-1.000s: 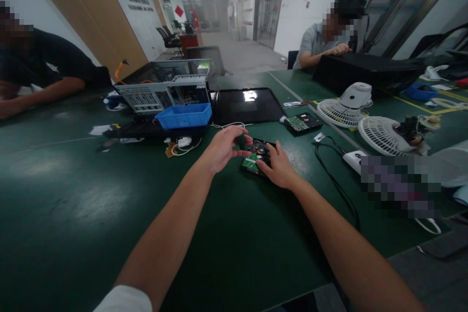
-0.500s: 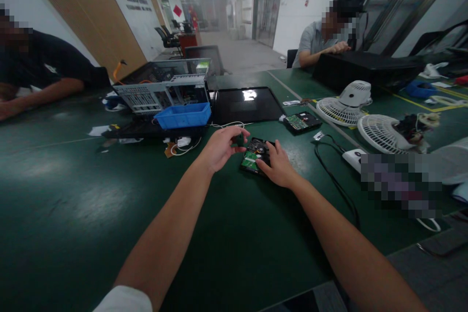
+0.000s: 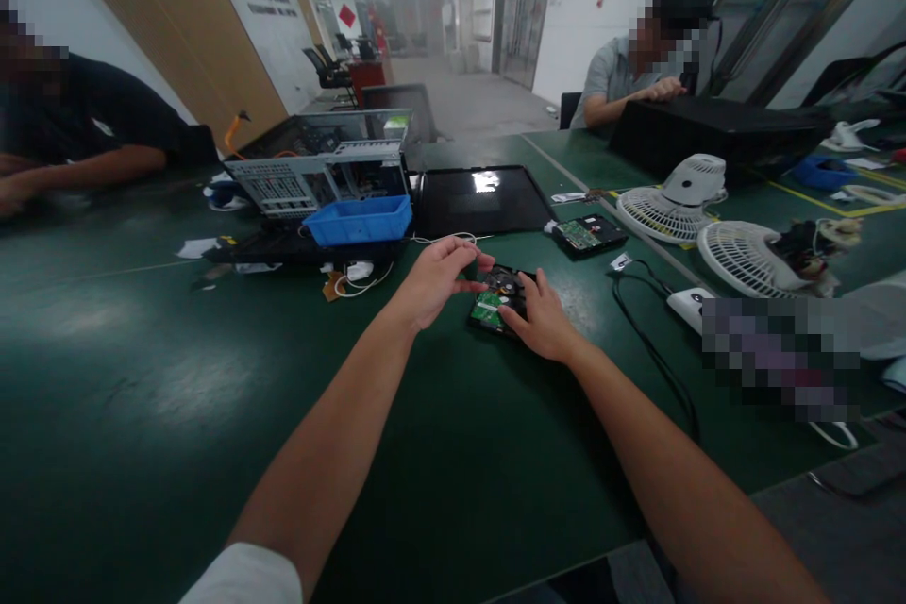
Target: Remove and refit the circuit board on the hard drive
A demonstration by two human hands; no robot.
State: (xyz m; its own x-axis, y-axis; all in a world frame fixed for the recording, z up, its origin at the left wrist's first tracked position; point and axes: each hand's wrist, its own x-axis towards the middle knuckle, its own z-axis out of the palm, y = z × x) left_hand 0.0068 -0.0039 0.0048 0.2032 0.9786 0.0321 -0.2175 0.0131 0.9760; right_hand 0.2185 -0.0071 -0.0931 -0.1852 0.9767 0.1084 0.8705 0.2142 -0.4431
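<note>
The hard drive (image 3: 499, 294), a flat rectangular block with a dark casing, lies on the table (image 3: 467, 453) just right of the centre of the frame. Its exposed face carries a green circuit board (image 3: 487, 304) at the near left part and rounded dark contours beyond it. The table surface is smooth, dark green and faintly reflective at left. A second drive (image 3: 589, 233), similar in form, lies right of centre, above the first. A moulded blue plastic tray (image 3: 360, 226) with sloped walls stands upper left of centre, before a perforated grey metal chassis (image 3: 279, 189). A glossy black flat panel (image 3: 481, 208) lies right of the tray. The left forearm rises diagonally from lower left; the left hand (image 3: 433, 283) is bent inward at the drive's left edge, thumb and fingers curled towards each other. Whether anything is gripped between them cannot be told. The right forearm enters from lower right; the right hand (image 3: 544, 321) rests palm down across the drive's right side, fingers spread, the thumb apart from them and pointing towards the circuit board.
</note>
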